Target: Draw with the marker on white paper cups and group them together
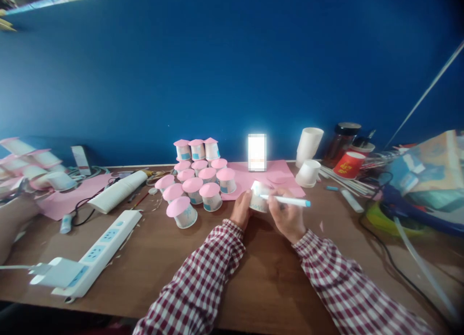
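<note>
Hands: L hand (242,210) wrapped on paper cup (258,204), R hand (288,218) pinching marker (292,200).
Cup spot: btwn both hands, mid tabletop (268,291), near pink sheet's (288,173) front edge.
Marker axis: crosswise, L–R, writing end at cup, blue end R.
Red cup (349,166): twd tabletop's back edge, R side; gold writing, too blurry to read.
Other labels: none I can read.
</note>
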Tool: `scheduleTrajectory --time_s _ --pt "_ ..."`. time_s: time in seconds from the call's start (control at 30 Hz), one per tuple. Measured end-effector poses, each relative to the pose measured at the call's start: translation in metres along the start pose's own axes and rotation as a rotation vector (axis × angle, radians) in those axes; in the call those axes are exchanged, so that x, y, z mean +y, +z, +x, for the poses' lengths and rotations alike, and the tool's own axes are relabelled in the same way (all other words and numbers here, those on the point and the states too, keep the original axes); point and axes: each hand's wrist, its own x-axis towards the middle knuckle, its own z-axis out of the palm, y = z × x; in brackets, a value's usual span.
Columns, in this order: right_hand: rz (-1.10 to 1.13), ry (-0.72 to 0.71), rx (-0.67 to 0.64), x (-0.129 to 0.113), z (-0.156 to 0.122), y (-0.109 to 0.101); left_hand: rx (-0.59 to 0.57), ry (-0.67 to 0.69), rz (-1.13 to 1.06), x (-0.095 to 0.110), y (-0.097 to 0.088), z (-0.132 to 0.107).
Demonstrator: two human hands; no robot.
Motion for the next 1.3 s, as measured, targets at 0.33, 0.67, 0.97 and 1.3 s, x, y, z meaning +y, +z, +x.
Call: scheduleTrajectory --time_s 0.33,0.67,0.97,1.3 --pt "0.050 0.061 0.044 0.0013 0.0007 0.0023 0.010 0.004 -0.004 -0.0005 0.0005 0.0010" --pt "-0.001 0.009 0.024 0.0034 -0.0009 0.0022 0.014 -0.020 -0.008 0.0001 0.0010 0.0001" --pt "-0.023 0.003 0.026 0.0043 0.0005 0.0010 0.015 0.004 0.011 -0.0009 -0.0003 0.0013" --pt "0.015 0.022 0.034 0.0016 0.0004 0.0017 0.000 0.006 -0.017 0.0003 0.0011 -0.0003"
